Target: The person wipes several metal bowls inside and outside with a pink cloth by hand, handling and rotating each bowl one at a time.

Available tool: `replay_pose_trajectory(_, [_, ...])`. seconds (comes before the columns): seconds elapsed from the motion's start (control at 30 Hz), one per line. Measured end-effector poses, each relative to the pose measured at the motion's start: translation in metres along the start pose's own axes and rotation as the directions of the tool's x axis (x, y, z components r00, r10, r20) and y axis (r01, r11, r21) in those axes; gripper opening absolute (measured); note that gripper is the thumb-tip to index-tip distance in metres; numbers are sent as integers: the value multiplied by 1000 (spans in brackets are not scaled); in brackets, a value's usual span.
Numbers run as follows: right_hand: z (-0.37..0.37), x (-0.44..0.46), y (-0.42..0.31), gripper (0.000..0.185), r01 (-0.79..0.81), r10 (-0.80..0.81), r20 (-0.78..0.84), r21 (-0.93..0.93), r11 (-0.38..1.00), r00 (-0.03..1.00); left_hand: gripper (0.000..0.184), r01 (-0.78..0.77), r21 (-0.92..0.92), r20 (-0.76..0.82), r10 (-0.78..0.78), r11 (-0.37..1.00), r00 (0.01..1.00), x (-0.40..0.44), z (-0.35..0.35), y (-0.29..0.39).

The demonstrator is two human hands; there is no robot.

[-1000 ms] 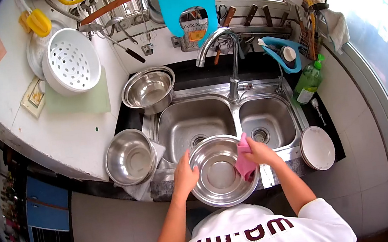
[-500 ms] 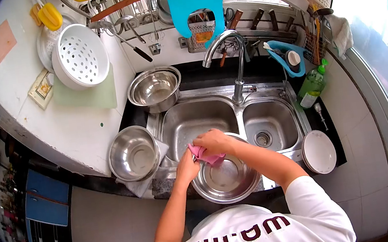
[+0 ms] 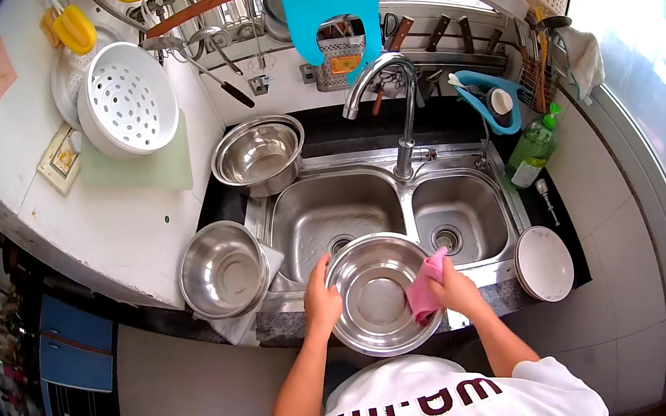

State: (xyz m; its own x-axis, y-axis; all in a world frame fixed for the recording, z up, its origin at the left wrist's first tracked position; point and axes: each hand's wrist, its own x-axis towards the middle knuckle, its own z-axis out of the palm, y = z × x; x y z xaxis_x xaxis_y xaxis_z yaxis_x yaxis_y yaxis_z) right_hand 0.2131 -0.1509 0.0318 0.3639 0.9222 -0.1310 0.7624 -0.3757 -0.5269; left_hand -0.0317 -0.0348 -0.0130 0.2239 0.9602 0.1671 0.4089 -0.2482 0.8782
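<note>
A shiny steel basin (image 3: 379, 299) is held over the front edge of the sink, its hollow facing up. My left hand (image 3: 322, 298) grips its left rim, with the thumb inside and the fingers outside. A pink cloth (image 3: 424, 290) is bunched in my right hand (image 3: 455, 289), which presses it against the basin's right rim. Part of the cloth hangs into the basin. Behind the basin lie the large sink bowl (image 3: 333, 208) and the small sink bowl (image 3: 458, 212).
Steel basins (image 3: 223, 269) rest on a cloth at the left, and more stacked basins (image 3: 259, 155) stand behind. The faucet (image 3: 409, 114) arches over the sink. White plates (image 3: 544, 264) and a green bottle (image 3: 533, 150) are at the right. Knives (image 3: 436, 33) hang behind.
My right hand has moved with the pink cloth from the basin's left rim across to its right rim. My left hand still holds the left side.
</note>
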Motion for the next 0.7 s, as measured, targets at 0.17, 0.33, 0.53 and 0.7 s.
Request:
replay_pose_trajectory(0.17, [3,-5,9,44,-85,82,44,64,994,996,61,13,-23,0,-13,1000,1000,-6,-1,-2])
replay_pose_trajectory(0.33, [-10,53,12,40,261,-271,149,85,962,951,63,-91,67,65,87,994,994,-8,-11,0])
replay_pose_trajectory(0.53, [4,116,-55,35,575,-577,380,131,807,723,59,-207,224,222,157,952,962,13,-29,18])
replay_pose_trajectory(0.7, [43,139,-108,35,761,-722,407,91,642,560,54,-150,303,220,85,941,972,18,-24,9])
